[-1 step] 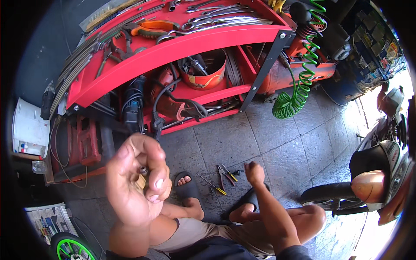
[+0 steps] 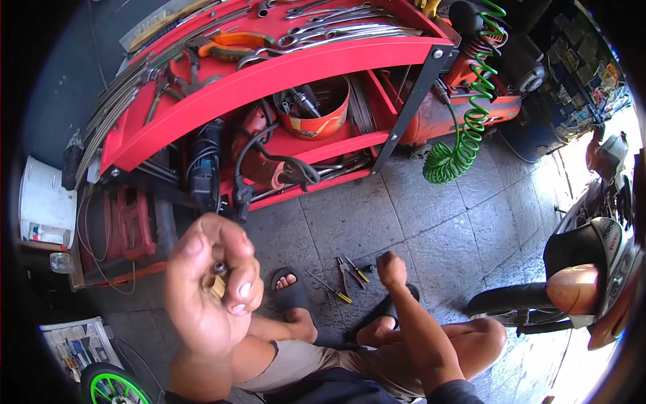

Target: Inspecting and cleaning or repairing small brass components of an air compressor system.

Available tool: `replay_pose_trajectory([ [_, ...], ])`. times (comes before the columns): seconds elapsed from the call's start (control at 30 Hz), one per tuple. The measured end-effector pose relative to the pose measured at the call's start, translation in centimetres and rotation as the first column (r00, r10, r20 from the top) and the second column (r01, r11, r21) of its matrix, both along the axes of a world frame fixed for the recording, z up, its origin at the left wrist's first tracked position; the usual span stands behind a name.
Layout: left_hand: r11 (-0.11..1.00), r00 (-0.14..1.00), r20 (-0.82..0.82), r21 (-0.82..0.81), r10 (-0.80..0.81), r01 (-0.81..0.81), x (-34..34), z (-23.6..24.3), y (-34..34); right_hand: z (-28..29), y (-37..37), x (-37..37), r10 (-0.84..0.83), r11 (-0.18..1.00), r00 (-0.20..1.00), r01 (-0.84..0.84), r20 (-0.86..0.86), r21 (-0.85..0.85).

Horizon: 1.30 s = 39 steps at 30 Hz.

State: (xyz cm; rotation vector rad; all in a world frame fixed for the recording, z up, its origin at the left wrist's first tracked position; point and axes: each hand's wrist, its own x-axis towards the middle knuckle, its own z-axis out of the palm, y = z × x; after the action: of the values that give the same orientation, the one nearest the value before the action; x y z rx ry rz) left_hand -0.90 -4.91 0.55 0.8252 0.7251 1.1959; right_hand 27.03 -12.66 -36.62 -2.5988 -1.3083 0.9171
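Observation:
My left hand [image 2: 205,296] is raised palm up, close to the camera, with its fingers curled over a small brass-coloured metal piece [image 2: 217,288]. A small dark, round metal piece [image 2: 220,268] with a hole shows just above it, under the fingers. My right hand [image 2: 391,269] is lower and farther off, closed into a loose fist above the floor; its inside is hidden. Left of it on the tiles lie a long screwdriver [image 2: 344,297] with a yellow handle, pliers [image 2: 350,274] and a shorter yellow-and-black screwdriver [image 2: 361,275].
Ahead stands a red tool trolley [image 2: 282,71] with wrenches and orange-handled pliers [image 2: 232,46] on top. Its lower shelf holds power tools and a red bucket [image 2: 323,126]. A green coiled hose [image 2: 464,151] hangs by a red compressor [image 2: 431,121]. A motorcycle wheel [image 2: 511,299] is at right.
My left hand has shifted very slightly downward, and the round metal piece shows a little more clearly. My right hand has moved barely leftward. The tools on the floor stay put.

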Motion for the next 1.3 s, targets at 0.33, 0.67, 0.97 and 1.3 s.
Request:
replay_pose_trajectory([
  [0.33, 0.984, 0.955, -0.245, 0.110, 0.166, -0.143, 1.8, -1.0, 1.6, -7.0, 2.1, -3.8, -0.052, 0.990, 0.998, 0.057, -0.042, 0.125],
  [0.67, 0.978, 0.935, -0.301, 0.146, 0.188, -0.150, 3.9, -1.4, 2.0, -6.1, 2.5, -4.0, -0.045, 0.990, 0.997, 0.052, -0.062, 0.129],
  [0.97, 0.969, 0.851, -0.482, 0.221, 0.208, -0.111, 1.2, -0.6, 1.7, -6.5, 3.6, -5.7, 0.040, 0.979, 0.995, -0.020, -0.094, 0.203],
  [1.3, 0.712, 0.675, -0.260, 0.407, 0.691, -0.572, -4.2, 0.4, 2.4, -4.1, 4.0, -0.8, -0.407, 0.844, 0.904, 0.426, -0.126, 0.326],
])
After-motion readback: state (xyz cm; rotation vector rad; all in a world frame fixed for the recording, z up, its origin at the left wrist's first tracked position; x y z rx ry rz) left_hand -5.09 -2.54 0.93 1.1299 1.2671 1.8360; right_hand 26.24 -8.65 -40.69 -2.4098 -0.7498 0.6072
